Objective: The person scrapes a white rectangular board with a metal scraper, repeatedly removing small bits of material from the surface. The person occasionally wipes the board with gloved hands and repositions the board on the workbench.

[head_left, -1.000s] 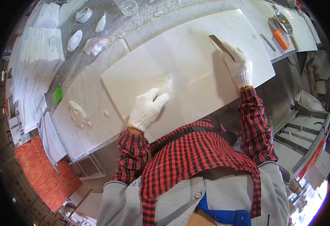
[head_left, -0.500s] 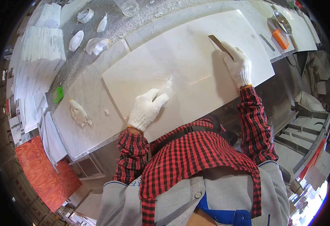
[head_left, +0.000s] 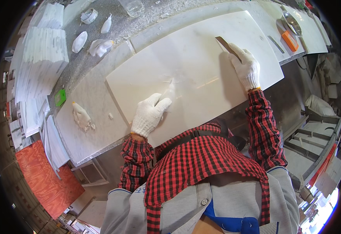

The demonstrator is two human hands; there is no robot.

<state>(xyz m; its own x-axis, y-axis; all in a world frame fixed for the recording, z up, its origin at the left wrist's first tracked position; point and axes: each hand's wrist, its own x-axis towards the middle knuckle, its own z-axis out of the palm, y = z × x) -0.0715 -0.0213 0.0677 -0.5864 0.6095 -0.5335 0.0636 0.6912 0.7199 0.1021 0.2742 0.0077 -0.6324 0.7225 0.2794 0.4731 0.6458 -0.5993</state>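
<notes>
A large, pale polished stone slab (head_left: 201,70) lies across the bench in front of me. My left hand (head_left: 147,115), in a white knit glove, is closed around a small whitish squeeze bottle (head_left: 169,91). The bottle's narrow tip points away from me at a short mark on the slab, and I cannot tell whether it touches. Over the right part of the slab, my gloved right hand (head_left: 246,68) grips a flat metal scraper blade (head_left: 227,46) between thumb and fingers. Part of the blade is hidden in the glove.
Crumpled white gloves (head_left: 100,47) and another small white bottle (head_left: 106,24) lie at the far left, near a clear cup (head_left: 132,7). A green box (head_left: 60,98) sits by stacked stone strips (head_left: 40,58). At right are an orange box (head_left: 290,41) and a metal bowl (head_left: 291,23).
My left hand has shifted slightly left and toward me with the squeeze bottle. My right hand and the scraper blade have stayed put.
</notes>
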